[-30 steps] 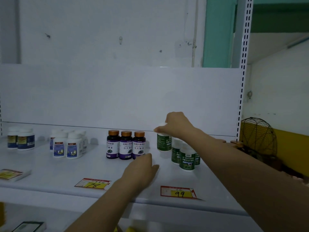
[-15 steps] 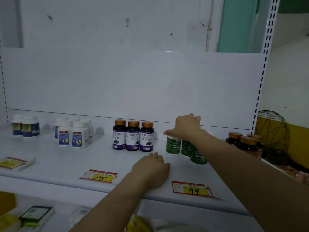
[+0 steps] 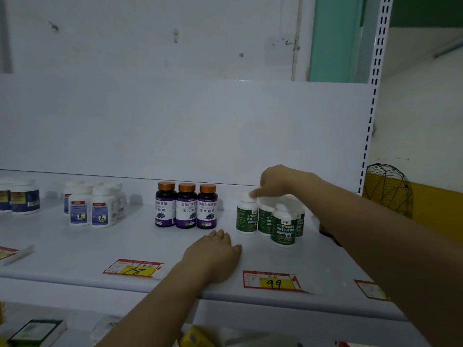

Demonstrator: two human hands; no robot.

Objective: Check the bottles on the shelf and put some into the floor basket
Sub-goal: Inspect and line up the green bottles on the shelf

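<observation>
Centre frame, on the white shelf, the bottles stand in four groups. At far left are two tubs with dark labels, one cut by the frame edge. Right of them is a cluster of white bottles with blue labels. At centre, three purple bottles with copper caps stand upright in a row, side by side. Right of centre is a cluster of green bottles with white caps, all upright. The leftmost bottle stands just beside the others, and one stands forward of the rest.

The right hand hangs over the green cluster, knuckles up, fingers curled downward. One fingertip touches the cap of the leftmost bottle. Whether the hand grips that cap or only touches it cannot be told. The forearm runs off to the lower right.

The left hand lies palm down on the shelf, fingers straight and together, holding nothing. Its fingertips point toward the purple bottles and stop just short of them.

Price tags lie along the front edge. Tag 78 is at lower left of the left hand, tag 99 at lower right of it. A third tag further right is unreadable. A wire cage shows at right, beyond the perforated upright. A box lies on a lower level at bottom left.
</observation>
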